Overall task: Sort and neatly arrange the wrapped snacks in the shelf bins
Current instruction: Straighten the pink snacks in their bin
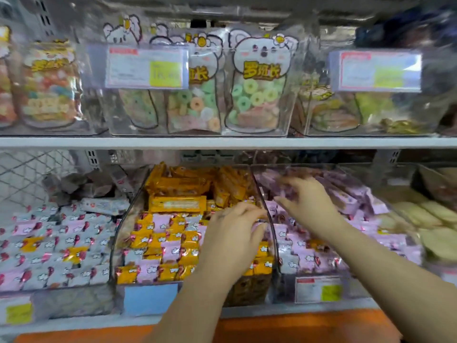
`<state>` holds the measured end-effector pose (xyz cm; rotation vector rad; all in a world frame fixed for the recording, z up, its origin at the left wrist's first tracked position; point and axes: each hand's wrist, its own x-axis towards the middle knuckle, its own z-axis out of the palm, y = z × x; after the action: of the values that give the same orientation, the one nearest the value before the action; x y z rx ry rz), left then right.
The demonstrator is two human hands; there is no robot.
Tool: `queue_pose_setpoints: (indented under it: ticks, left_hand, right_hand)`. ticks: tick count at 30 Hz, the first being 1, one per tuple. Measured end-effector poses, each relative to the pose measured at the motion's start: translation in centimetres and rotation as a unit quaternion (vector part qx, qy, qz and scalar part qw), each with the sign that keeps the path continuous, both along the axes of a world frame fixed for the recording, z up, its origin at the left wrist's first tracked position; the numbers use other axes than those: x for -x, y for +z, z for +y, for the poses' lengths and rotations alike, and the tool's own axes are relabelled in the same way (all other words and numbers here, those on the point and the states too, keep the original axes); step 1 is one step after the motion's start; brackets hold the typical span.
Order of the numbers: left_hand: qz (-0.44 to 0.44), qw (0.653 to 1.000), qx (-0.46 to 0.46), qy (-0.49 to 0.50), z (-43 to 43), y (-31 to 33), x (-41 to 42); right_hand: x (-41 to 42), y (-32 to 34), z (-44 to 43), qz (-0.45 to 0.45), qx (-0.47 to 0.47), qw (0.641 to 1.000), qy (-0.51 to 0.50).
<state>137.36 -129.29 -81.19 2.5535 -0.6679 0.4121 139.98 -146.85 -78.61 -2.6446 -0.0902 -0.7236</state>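
Observation:
The middle clear bin (pixel 116 243) holds mixed yellow and pink wrapped snacks (pixel 158 243), with long orange packs (pixel 178 203) behind them. The right bin (pixel 274 231) holds pink wrapped snacks (pixel 304 256). My left hand (pixel 232 238) hovers over the right side of the middle bin beside the divider, its curled fingertips pinching what looks like a pink wrapper (pixel 257 225). My right hand (pixel 309 201) reaches over the right bin, blurred, with fingers and thumb curled round a pink snack (pixel 286 193).
The left bin (pixel 74 300) is filled with white and pink snacks (pixel 49 243) and a few yellow ones. Pale flat packs (pixel 425 219) lie at far right. The upper shelf (pixel 222 142) carries bags of ring candy (pixel 257 95) and price tags.

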Motion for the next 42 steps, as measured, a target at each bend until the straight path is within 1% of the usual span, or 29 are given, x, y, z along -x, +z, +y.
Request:
queue_pose_setpoints:
  ticks: [1, 3, 4, 6, 8, 10, 13, 16, 19, 22, 24, 28, 31, 33, 35, 37, 39, 40, 42]
  left_hand:
    - [0.003, 1.0, -0.002, -0.001, -0.2, -0.2, -0.1]
    - [0.003, 1.0, 0.0, -0.004, -0.6, -0.3, -0.4]
    - [0.002, 1.0, 0.004, -0.005, -0.9, -0.4, -0.4]
    - [0.0, 1.0, 0.018, -0.008, -1.3, -0.4, -0.4]
    - [-0.005, 0.999, 0.041, -0.016, -1.8, -0.7, -0.4]
    - [-0.002, 0.998, 0.058, -0.029, -2.1, -0.8, -0.1]
    - [0.029, 0.998, 0.017, -0.043, -2.6, -1.0, 0.5]
    - [0.035, 0.998, -0.016, -0.04, -2.6, -1.1, 0.9]
    - [0.04, 0.998, -0.023, -0.03, -2.6, -0.9, 1.1]
    - [0.04, 0.999, -0.02, -0.024, -2.8, -0.8, 1.3]
    - [0.042, 0.999, -0.017, -0.017, -2.9, -0.9, 1.3]
    - [0.04, 0.999, -0.008, -0.012, -3.0, -1.0, 1.2]
    - [0.042, 0.999, -0.003, -0.016, -3.0, -1.0, 1.3]
    - [0.049, 0.999, 0.008, -0.019, -2.9, -0.9, 1.4]
    - [0.053, 0.998, 0.023, -0.02, -2.8, -0.5, 1.7]
    - [0.045, 0.998, 0.035, -0.015, -2.6, -0.1, 2.2]
    - [0.04, 0.996, 0.074, -0.002, -1.8, 0.2, 2.7]
    - [0.044, 0.994, 0.103, 0.01, -1.0, 0.4, 2.9]
    - [0.077, 0.976, 0.203, 0.025, 1.0, 1.1, 3.2]
  right_hand:
    - [-0.1, 0.1, -0.2, 0.028, 0.034, 0.999, 0.026]
    - [0.3, 0.3, -1.0, 0.026, 0.045, 0.998, 0.046]
    - [0.9, 0.5, -1.8, 0.022, 0.032, 0.999, 0.038]
    - [1.9, 0.5, -3.3, 0.044, 0.013, 0.999, 0.005]
    - [2.3, 0.0, -4.7, 0.083, 0.017, 0.996, -0.018]
    - [2.5, -0.9, -5.2, 0.104, 0.028, 0.994, -0.02]
    - [2.2, -1.8, -4.9, 0.105, 0.046, 0.993, -0.003]
    - [1.4, -1.6, -4.8, 0.128, 0.064, 0.99, 0.009]
    - [0.7, -1.4, -4.9, 0.154, 0.042, 0.987, 0.018]
    - [0.5, -1.9, -5.1, 0.156, 0.038, 0.987, 0.026]
    - [0.9, -1.7, -5.2, 0.137, 0.001, 0.99, 0.028]
    - [2.2, -0.4, -5.0, 0.059, -0.076, 0.995, 0.034]
    - [3.8, 0.9, -4.7, -0.013, -0.105, 0.994, 0.02]
    - [4.9, 1.8, -4.1, -0.083, -0.137, 0.987, 0.01]
    - [5.7, 2.7, -2.8, -0.129, -0.182, 0.974, 0.028]
    - [6.2, 3.2, -1.1, -0.136, -0.233, 0.96, 0.071]
    - [6.4, 3.5, 0.7, -0.121, -0.302, 0.937, 0.125]
    - [6.4, 3.6, 1.7, -0.107, -0.338, 0.922, 0.153]
    - [6.3, 3.6, 3.9, -0.072, -0.399, 0.892, 0.201]
